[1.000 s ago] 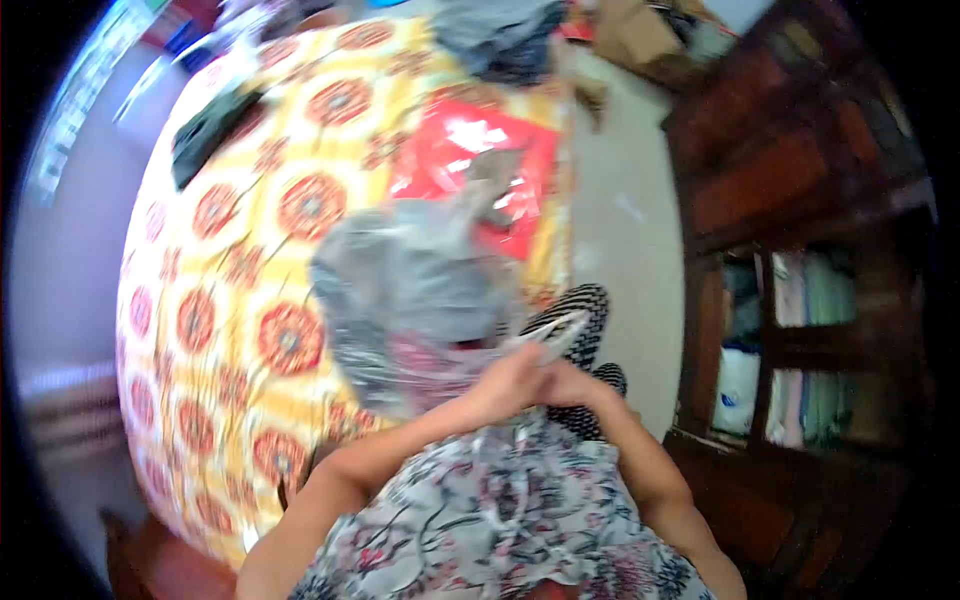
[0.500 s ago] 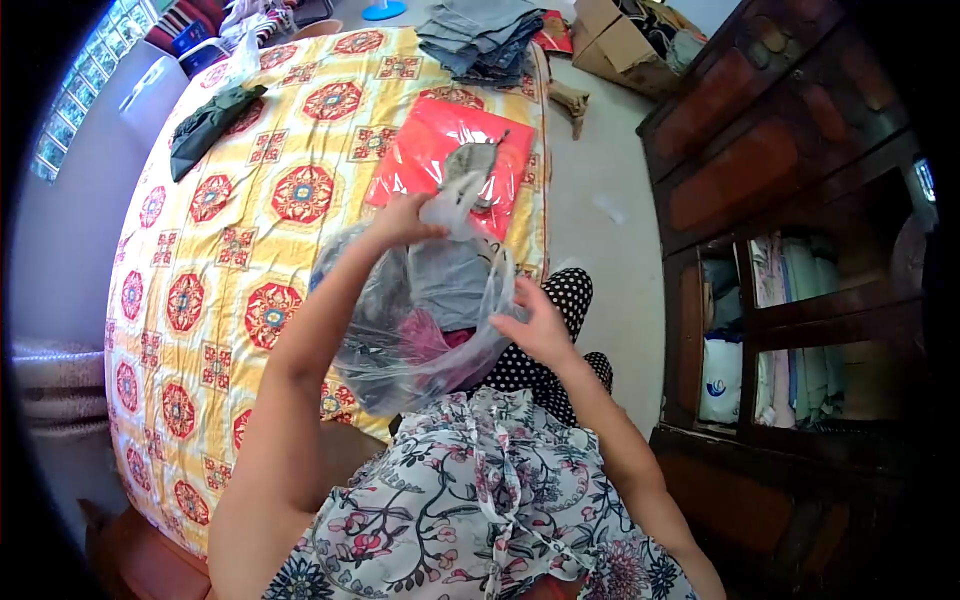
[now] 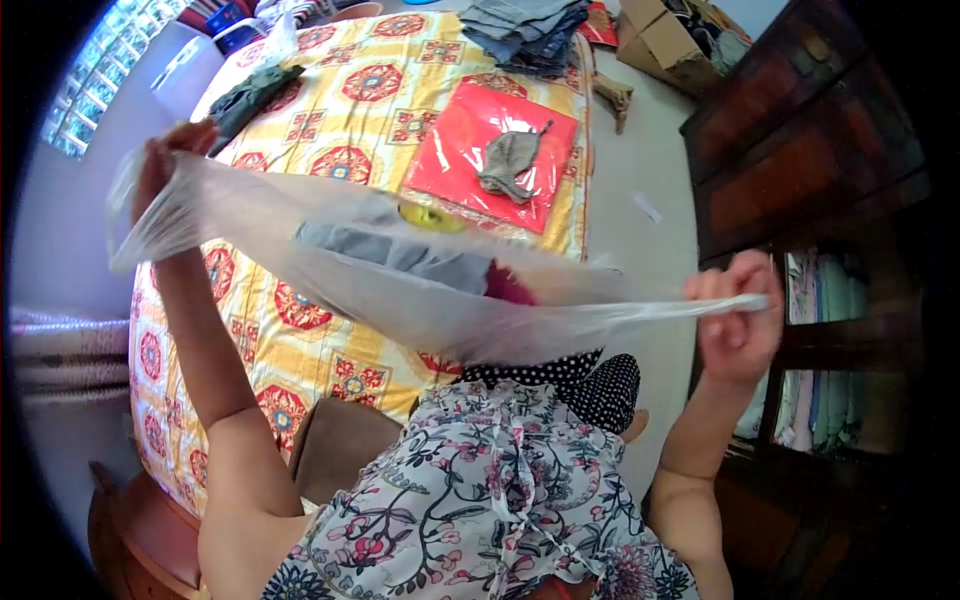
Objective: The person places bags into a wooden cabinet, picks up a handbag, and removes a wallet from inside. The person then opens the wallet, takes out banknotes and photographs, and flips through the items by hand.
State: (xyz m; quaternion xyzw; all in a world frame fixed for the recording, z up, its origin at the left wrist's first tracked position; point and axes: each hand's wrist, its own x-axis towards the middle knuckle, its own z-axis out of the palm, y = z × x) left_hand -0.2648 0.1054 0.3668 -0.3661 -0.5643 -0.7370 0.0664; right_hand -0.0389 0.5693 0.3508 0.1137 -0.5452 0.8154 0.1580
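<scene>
From 10 to 3 o'clock, a thin plastic bag (image 3: 430,325) stretched partly over the bed (image 3: 375,82). Right hand (image 3: 738,325) had fingers curled round one end; couldn't tell the left hand's (image 3: 168,165) grip. Seemed light, slippery, tearable; bunched ends looked safest.

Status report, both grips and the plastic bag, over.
Right grip shut on one end of plastic bag; left grip at other end, closure unclear. Bag stretched wide, grey cloth inside. No obstruction visible.

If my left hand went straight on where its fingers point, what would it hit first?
Your left hand would probably meet the dark green cloth on the bedspread first, though depth is unclear.
</scene>
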